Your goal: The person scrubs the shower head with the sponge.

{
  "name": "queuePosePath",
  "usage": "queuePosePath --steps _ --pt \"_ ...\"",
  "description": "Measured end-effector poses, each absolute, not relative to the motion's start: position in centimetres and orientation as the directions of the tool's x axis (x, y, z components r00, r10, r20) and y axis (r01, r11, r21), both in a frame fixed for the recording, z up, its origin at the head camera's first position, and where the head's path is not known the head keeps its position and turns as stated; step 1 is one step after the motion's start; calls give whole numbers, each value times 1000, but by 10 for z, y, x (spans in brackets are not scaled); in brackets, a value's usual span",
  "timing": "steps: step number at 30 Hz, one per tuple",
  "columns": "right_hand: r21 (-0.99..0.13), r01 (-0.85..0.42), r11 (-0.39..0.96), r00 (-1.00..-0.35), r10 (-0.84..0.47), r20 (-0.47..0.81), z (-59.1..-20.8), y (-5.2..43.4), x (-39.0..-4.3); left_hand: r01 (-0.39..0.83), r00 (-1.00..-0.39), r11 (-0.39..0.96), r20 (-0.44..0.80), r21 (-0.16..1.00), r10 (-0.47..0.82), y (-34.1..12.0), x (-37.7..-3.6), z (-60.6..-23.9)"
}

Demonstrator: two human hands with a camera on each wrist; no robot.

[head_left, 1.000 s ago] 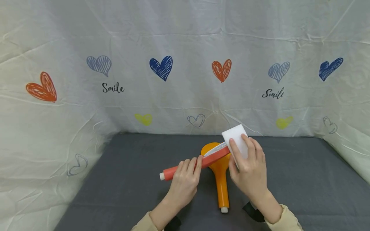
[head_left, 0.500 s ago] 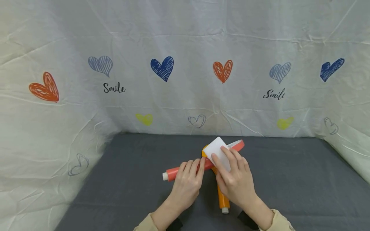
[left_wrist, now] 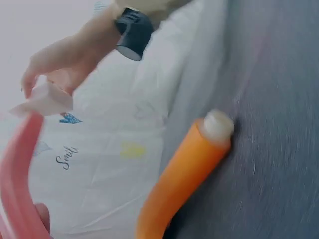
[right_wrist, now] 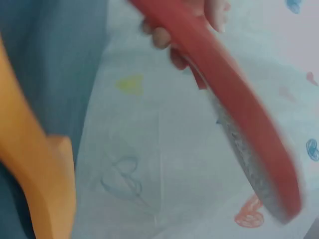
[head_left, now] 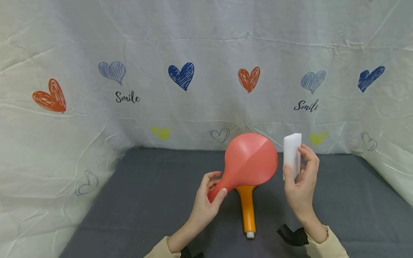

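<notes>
Sleeves: beige cuffs at the very bottom of the head view, a black strap [head_left: 292, 236] on the right wrist.

Orange paddle: a glossy orange plastic paddle [head_left: 247, 211] lies flat on the dark grey cloth tabletop [head_left: 135, 200], white cap on the handle end pointing toward the person, round head mostly hidden behind the red one. The left wrist view shows that capped handle resting on the cloth, pretty blurry though.

Left hand: the left hand [head_left: 206, 204] has fingers and thumb wrapped around the neck of a red round-headed plastic paddle [head_left: 250, 163], so it's clamped on it. The paddle is lifted off the table, smooth back toward the head camera, tilted up to the right, directly above the orange one.

Right hand: the right hand [head_left: 301, 182] pinches a white rectangular foam sponge block [head_left: 292, 154] upright between thumb and fingers, just beside the red paddle's right edge. Can't tell if they touch.

Right wrist view: red paddle seen edge-on, with a greyish textured face.

Backdrop: crinkled white sheet [head_left: 193, 43] with coloured hearts and "Smile" lettering, wrapping the back and sides.
</notes>
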State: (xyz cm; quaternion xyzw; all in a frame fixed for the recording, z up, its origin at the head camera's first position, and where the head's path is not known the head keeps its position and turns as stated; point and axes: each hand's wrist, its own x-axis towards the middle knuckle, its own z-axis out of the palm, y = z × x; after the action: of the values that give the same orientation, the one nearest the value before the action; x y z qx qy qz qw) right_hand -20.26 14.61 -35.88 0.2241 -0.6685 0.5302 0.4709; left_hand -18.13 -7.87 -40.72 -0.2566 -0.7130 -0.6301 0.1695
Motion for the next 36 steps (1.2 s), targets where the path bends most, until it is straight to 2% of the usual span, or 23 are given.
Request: queuePosePath --steps 2,5,8,10,12,15,19,25,27,29,34,36 --pt "-532 -823 199 -491 220 843 -361 147 -203 486 -858 -49 487 873 164 -79 -181 -406" --pt "-496 -868 11 -484 200 852 -365 143 -205 384 -894 -129 404 914 196 -78 -181 -406" --pt "-403 -907 -120 -418 169 892 -369 134 -206 334 -889 -192 376 923 260 -76 -182 -408" --pt "-342 -930 -137 -360 142 922 -370 128 -206 281 -875 -259 358 924 326 -75 -182 -409" --pt "-293 -952 -85 -301 110 947 -370 121 -205 219 -856 -326 342 920 388 -74 -182 -409" --pt "-229 -967 113 -224 53 973 -368 113 -200 135 -829 -404 327 905 454 -72 -181 -409" --pt "-162 -926 340 -187 -41 982 -367 110 -196 107 -810 -439 334 892 482 -72 -181 -410" --pt "-7 -919 393 -129 -285 950 -378 116 -203 120 -761 -466 382 877 524 -72 -181 -413" --pt "11 -911 413 -135 -322 937 -379 118 -206 117 -750 -454 378 883 543 -72 -182 -415" --pt "-17 -888 460 -175 -303 937 -377 121 -210 111 -743 -437 366 893 561 -72 -181 -416" --pt "-187 -782 595 -319 -124 939 -371 134 -219 86 -739 -412 335 907 584 -72 -180 -416" --pt "-231 -752 618 -360 -91 929 -371 136 -220 82 -743 -407 328 910 583 -72 -179 -416"
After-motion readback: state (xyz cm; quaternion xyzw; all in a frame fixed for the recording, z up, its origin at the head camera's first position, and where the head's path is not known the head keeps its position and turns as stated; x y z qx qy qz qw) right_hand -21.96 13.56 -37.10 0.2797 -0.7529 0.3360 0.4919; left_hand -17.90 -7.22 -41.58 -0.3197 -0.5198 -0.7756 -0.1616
